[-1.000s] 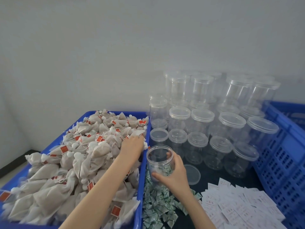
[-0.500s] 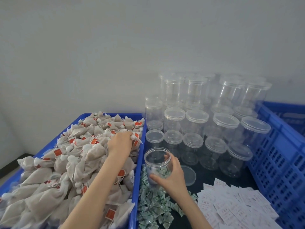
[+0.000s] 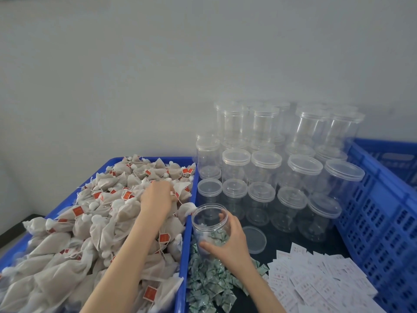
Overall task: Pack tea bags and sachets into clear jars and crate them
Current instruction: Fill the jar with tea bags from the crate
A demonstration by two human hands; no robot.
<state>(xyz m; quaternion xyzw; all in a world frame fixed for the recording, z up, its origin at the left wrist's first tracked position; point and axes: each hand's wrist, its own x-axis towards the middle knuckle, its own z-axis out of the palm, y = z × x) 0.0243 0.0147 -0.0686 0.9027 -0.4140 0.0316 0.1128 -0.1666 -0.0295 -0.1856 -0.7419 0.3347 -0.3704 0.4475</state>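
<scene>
A blue tray (image 3: 189,231) on the left is heaped with beige mesh tea bags (image 3: 108,213) bearing red tags. My left hand (image 3: 156,198) rests on the heap near its far right side, fingers curled into the bags; whether it grips one I cannot tell. My right hand (image 3: 228,241) holds an open clear jar (image 3: 209,224) upright just right of the tray's rim, above a pile of small green-and-white sachets (image 3: 209,283). The jar's loose lid (image 3: 253,239) lies flat beside it.
Several lidded clear jars (image 3: 266,177) stand stacked at the back against the grey wall. White paper slips (image 3: 316,281) are strewn on the dark table at the front right. A blue perforated crate (image 3: 379,213) stands at the right edge.
My left hand has slid a little left and nearer over the tea bags. The right hand has kept the jar in the same place; the view has shifted slightly.
</scene>
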